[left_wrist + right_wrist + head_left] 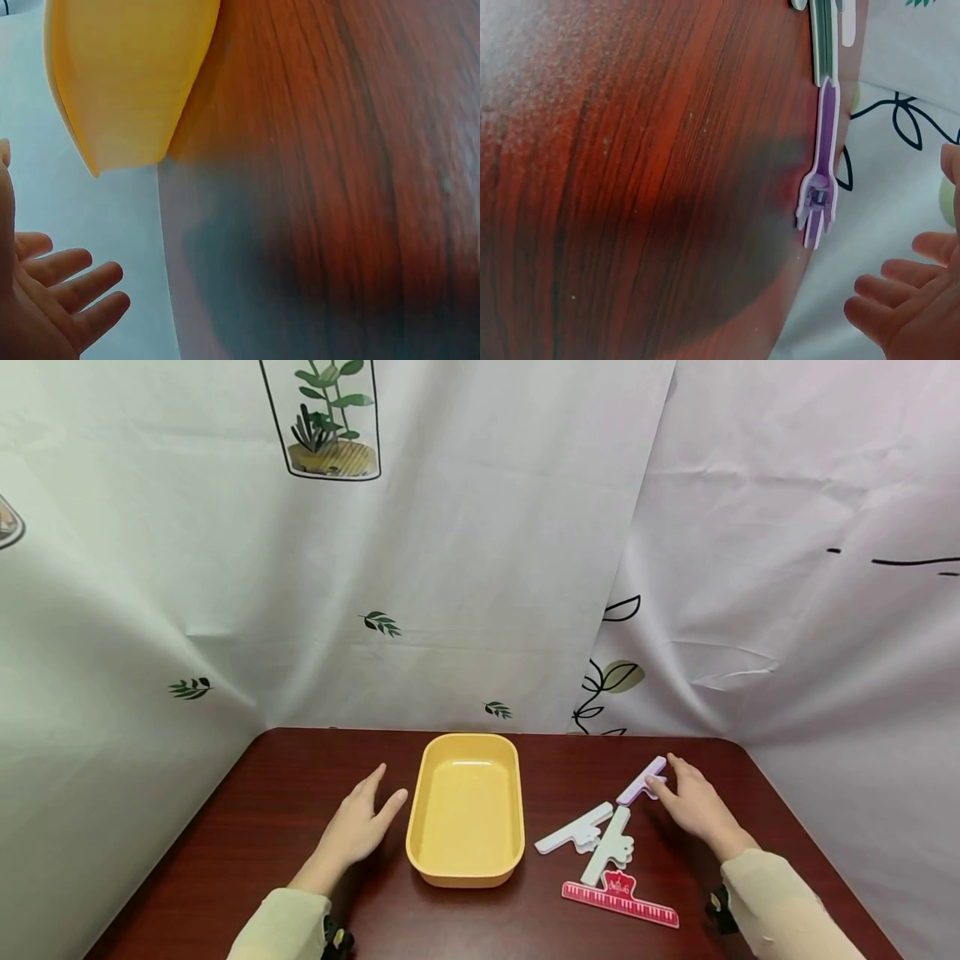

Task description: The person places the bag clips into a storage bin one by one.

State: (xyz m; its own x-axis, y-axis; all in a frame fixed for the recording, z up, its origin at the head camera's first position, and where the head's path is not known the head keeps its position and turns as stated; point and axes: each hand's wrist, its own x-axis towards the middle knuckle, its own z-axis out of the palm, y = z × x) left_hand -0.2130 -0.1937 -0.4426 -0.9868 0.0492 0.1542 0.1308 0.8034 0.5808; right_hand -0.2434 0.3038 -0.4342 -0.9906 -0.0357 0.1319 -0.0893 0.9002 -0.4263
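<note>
Just left of a yellow rectangular tray (467,810), my left hand (356,827) is held with its fingers extended and nothing in it. The left wrist view shows its spread fingers (86,289) apart from the tray. My right hand (697,802) has relaxed, extended fingers beside a pale purple bag clip (640,782); its thumb overlaps the clip in the head view. From the right wrist, a gap separates the fingers from the purple clip (825,142). Nearer the tray lie a white clip (573,830) and a pale greenish-white clip (609,847). A red clip with a piano-key pattern (622,902) is closest to me.
Everything stands on a dark red-brown wooden table (300,777) with rounded far corners. Light cloth (480,568) printed with leaves and plants hangs behind it and along both sides.
</note>
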